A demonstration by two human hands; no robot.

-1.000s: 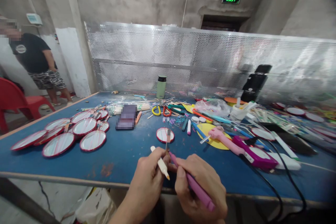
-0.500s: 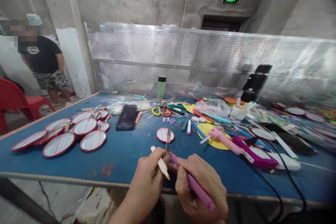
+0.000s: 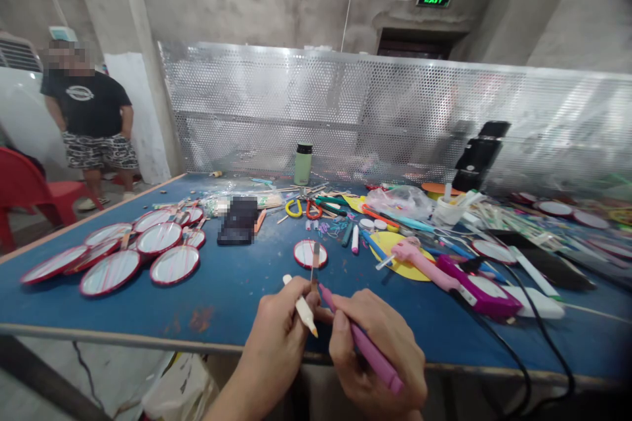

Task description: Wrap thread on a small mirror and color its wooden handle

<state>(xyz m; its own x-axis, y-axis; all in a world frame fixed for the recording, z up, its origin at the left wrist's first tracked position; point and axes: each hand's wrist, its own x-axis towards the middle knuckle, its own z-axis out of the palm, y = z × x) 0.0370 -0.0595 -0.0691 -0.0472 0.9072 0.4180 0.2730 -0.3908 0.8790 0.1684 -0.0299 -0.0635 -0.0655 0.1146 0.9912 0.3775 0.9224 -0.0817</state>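
Note:
My left hand [image 3: 277, 342] is closed around a cream stick with an orange tip [image 3: 301, 306] and also pinches the thin handle of a small round red-rimmed fan [image 3: 311, 254] that lies on the blue table [image 3: 232, 289]. My right hand [image 3: 380, 348] grips a pink pen-shaped tool [image 3: 363, 345], its tip close to the fan's handle near my left fingers. Both hands hover at the table's near edge.
Several red-rimmed round fans [image 3: 123, 250] lie at the left. Scissors [image 3: 302, 208], pens, a pink glue gun [image 3: 422, 263] on a yellow disc, a purple tool [image 3: 481, 289] with black cables, and a green bottle [image 3: 303, 163] crowd the middle and right. A person [image 3: 89, 118] stands far left by a red chair [image 3: 24, 191].
My hands stay almost still. The person at the far left has moved to the right and stands more upright.

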